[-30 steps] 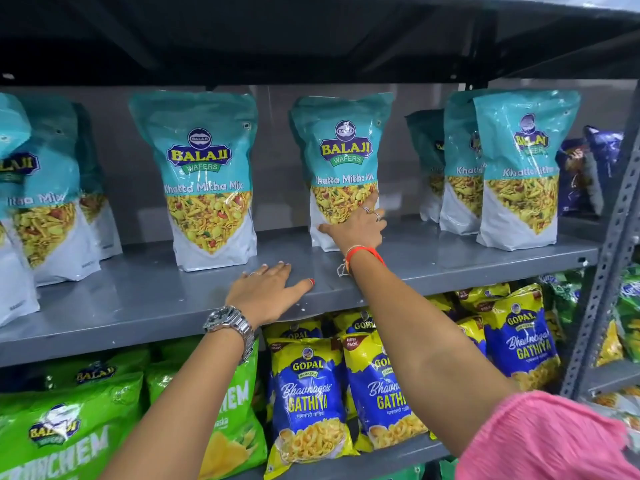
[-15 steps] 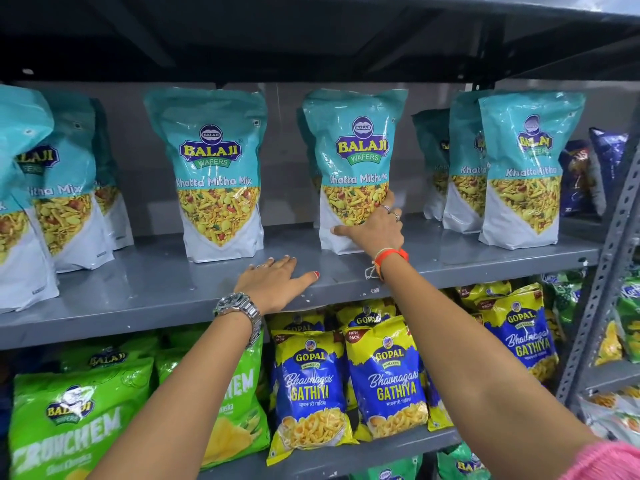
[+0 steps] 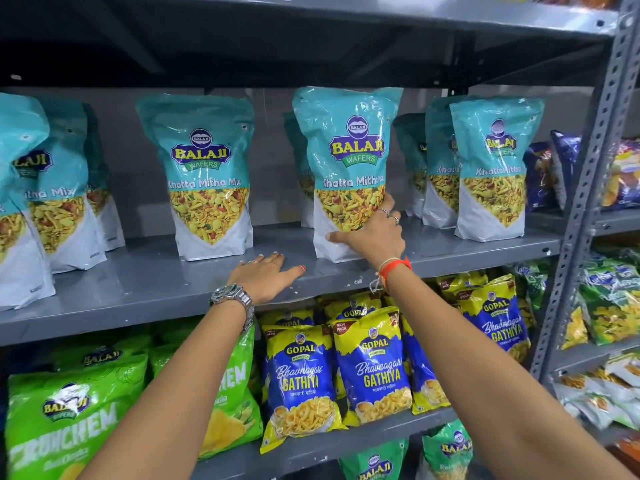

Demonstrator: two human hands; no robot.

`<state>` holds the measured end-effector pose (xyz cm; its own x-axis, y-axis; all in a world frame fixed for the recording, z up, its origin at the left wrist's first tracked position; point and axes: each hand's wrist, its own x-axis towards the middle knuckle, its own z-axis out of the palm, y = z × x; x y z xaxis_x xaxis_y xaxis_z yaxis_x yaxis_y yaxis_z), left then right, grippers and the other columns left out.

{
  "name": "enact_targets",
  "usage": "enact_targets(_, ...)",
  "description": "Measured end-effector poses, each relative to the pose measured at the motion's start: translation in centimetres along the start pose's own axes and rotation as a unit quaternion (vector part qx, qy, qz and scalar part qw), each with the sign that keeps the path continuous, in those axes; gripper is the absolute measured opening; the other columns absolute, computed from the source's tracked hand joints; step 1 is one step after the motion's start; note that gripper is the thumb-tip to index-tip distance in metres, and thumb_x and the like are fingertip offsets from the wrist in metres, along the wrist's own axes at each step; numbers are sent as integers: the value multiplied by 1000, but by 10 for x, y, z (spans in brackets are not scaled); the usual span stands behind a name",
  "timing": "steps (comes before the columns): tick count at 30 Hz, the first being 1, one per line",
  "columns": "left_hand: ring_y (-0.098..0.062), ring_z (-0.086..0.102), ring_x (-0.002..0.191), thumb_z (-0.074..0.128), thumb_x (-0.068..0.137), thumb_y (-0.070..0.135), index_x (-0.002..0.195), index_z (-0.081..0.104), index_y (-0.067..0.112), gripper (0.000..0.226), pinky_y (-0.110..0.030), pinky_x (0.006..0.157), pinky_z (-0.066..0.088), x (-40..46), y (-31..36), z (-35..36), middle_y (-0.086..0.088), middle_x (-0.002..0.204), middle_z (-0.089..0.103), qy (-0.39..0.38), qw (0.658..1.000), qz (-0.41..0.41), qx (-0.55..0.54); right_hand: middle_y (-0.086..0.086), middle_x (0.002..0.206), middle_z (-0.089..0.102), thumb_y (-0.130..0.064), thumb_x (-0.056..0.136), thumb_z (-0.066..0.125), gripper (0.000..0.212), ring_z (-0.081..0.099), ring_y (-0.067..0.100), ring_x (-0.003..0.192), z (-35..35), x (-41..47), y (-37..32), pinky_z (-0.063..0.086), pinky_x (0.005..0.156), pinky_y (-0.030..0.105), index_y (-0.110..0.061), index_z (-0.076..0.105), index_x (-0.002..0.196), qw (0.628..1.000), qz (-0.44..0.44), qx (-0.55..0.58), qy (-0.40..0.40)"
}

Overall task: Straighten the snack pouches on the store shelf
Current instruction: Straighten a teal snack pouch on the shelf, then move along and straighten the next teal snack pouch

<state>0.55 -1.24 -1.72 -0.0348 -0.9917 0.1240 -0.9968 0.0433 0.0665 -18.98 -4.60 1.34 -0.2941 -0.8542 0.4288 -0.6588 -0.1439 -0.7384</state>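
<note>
Teal and white Balaji snack pouches stand upright along a grey metal shelf [image 3: 145,289]. My right hand [image 3: 372,232] grips the lower right corner of the middle pouch [image 3: 348,161], thumb across its white base and fingers around its side. That pouch stands close to the shelf's front edge. Flat on the shelf sits my left hand [image 3: 265,277], fingers spread, holding nothing, just in front of another upright pouch [image 3: 204,178]. More pouches stand at the left [image 3: 55,188] and at the right [image 3: 493,168], with others behind them.
Below, green Balaji bags [image 3: 72,414] and blue-yellow Gopal bags [image 3: 372,362] fill the lower shelf. A perforated grey upright [image 3: 585,188] stands at the right, with more snack bags [image 3: 620,174] beyond it. Another shelf hangs overhead.
My right hand has drawn the middle pouch forward toward the shelf's front edge and now grips lower on its side. My left hand stays flat on the shelf.
</note>
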Motion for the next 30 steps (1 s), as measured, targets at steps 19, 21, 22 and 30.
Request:
enact_targets(19,-21,21,144,22,88,65,148,24,16,78,-41,114,20,-4,-3,-3,-1,158,20,12,1000,18,-7,23,148,27,-64,55,81,136,30,42,136,-9,-20,-5,36,105,54,-12,0,151,999,27,-3,22)
enact_targets(21,-23,26,142,26,89,64,148,26,17,75,-40,112,24,-16,-13,-6,-3,157,23,10,999,13,-33,24,151,23,-66,58,77,134,23,43,140,-5,-29,-11,26,109,59,-11,-1,152,997,14,-7,70)
enact_targets(22,-24,30,140,28,89,64,147,27,17,75,-40,110,26,-27,-46,-4,-3,156,25,10,999,-23,-48,23,152,23,-66,60,76,130,20,43,141,19,-39,-30,21,111,61,-11,1,152,998,-18,5,60)
enact_targets(30,-30,44,130,34,84,68,138,43,21,73,-40,102,36,-75,-169,-20,-6,147,44,45,988,-132,-59,18,145,42,-51,63,69,95,31,41,139,82,-86,-118,18,112,60,-13,38,144,946,-238,14,221)
